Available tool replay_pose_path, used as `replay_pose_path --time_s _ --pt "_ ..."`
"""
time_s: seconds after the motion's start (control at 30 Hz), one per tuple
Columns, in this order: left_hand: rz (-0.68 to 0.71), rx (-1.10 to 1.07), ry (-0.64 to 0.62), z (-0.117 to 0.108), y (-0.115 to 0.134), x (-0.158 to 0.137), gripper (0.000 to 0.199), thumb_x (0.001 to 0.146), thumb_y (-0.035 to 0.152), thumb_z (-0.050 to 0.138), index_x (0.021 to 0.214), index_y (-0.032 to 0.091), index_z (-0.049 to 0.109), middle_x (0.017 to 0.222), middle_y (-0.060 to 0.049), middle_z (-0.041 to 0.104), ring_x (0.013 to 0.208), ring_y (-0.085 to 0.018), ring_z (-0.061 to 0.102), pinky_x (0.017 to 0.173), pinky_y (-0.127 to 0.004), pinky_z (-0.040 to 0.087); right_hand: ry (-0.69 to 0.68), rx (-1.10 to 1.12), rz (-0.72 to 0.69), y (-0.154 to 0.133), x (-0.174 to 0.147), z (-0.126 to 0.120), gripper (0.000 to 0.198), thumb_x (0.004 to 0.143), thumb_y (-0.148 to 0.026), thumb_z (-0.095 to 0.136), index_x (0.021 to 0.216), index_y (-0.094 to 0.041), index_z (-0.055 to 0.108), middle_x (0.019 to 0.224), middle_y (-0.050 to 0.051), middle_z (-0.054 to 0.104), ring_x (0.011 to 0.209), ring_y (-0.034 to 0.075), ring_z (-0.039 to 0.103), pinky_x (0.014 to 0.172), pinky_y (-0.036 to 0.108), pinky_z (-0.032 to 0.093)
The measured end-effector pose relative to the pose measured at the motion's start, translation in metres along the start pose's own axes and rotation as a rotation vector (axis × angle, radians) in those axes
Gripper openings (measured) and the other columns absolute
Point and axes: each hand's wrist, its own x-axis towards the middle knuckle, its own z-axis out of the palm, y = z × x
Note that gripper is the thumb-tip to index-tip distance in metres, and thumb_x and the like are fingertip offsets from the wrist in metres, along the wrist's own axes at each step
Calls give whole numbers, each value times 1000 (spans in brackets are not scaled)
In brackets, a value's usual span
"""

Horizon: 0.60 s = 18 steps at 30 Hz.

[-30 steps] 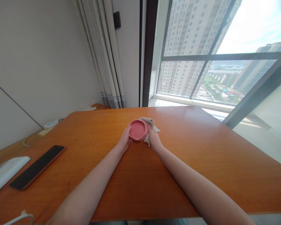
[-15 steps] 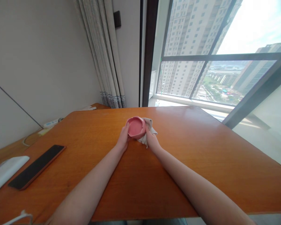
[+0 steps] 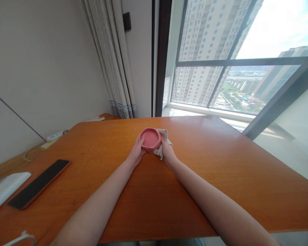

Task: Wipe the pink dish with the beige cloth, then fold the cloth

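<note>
A round pink ashtray with a notched rim is held above the middle of the wooden table, its hollow facing me. My left hand grips its left side, thumb on the rim and the other fingers partly hidden underneath. On the opposite side, my right hand is closed on a light grey cloth, pressing it to the ashtray's right wall. Part of the cloth sticks up behind the hand, and a loose end hangs below the ashtray.
On the wooden table, a black flat slab with a reddish edge lies at left beside a white object. A white cable is at the near left corner. A power strip sits by the wall; windows stand behind at right.
The ashtray has turned in my hands, so its notches sit at different places and its hollow faces me more squarely. My left hand has shifted lower along the rim.
</note>
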Motion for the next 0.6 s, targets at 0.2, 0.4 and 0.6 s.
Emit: replay_pose_path --time_s 0.2,0.4,0.6 --pt "-149 94 50 -1 -3 -3 42 77 42 65 113 21 57 114 -7 61 92 -17 61 75 -29 53 43 -55 5 -6 6 -11 46 77 -53 56 108 -19 61 111 5 68 101 20 65 75 25 55" --pt "-2 -20 108 0 -3 0 43 83 50 55 111 19 61 117 -7 63 105 -21 59 84 -31 51 -52 108 44 6 -3 5 47 75 -53 60 109 -21 61 117 5 66 107 19 62 83 27 55" --pt "-37 80 97 3 3 -3 37 78 37 61 112 21 61 116 -5 63 103 -20 59 78 -28 52 45 84 27 0 -4 2 40 77 -52 60 104 -23 62 109 2 69 100 16 65 78 24 55"
